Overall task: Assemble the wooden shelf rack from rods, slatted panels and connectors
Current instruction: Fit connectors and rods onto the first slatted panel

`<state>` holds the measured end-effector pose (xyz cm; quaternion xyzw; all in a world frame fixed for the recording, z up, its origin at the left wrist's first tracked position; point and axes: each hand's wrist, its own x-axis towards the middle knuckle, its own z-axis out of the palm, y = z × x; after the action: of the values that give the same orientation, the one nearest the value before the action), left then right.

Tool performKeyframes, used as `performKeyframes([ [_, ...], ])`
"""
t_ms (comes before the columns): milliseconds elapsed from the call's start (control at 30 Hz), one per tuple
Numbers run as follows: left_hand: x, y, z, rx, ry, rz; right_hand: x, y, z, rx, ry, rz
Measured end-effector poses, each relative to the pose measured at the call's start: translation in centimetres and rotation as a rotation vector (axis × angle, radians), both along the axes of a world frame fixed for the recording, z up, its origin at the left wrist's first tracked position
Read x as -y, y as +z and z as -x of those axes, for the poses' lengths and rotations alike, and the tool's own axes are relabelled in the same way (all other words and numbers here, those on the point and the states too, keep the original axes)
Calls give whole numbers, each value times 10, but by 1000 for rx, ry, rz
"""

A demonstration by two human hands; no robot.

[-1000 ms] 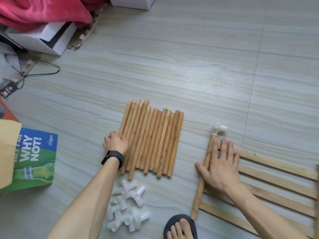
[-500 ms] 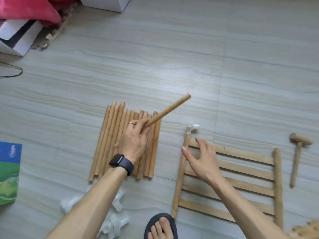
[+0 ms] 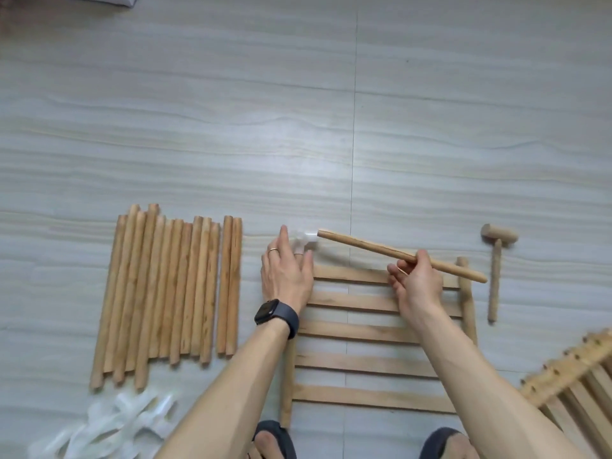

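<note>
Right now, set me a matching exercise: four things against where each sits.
Things: 1 loose rod; 2 white connector; 3 mallet; 4 rod pile.
Places: A floor, left of the slatted panel; B held in the right hand; C touched by the left hand; D floor, right of the panel.
Pairs: 1-B, 2-C, 3-D, 4-A.

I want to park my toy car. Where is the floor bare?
The floor beyond the rods, panel and mallet is mostly bare. A thin strip lies between rods and panel. Crowded by the connectors and the other panel.
</note>
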<state>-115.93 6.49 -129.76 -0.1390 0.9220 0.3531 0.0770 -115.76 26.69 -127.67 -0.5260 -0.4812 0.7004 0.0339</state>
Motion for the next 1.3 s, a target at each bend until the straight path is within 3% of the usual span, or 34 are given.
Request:
performKeyframes([
  [167,0,-24,-4,-111,-36,182,-10,-13,8,25,-35,18],
  [467,-5,-38,-7,-190,41,213,-12,-23,10,93,128,-113],
  [667,-4,-38,-7,-173,46,194,-14,-23,16,90,115,-76],
  [1067,-4,-42,-7,-169,48,232,-14,-3,36,-140,287,-302],
  [1300,0,-40,-8,-149,24,214,-16,-16,39,128,354,5],
])
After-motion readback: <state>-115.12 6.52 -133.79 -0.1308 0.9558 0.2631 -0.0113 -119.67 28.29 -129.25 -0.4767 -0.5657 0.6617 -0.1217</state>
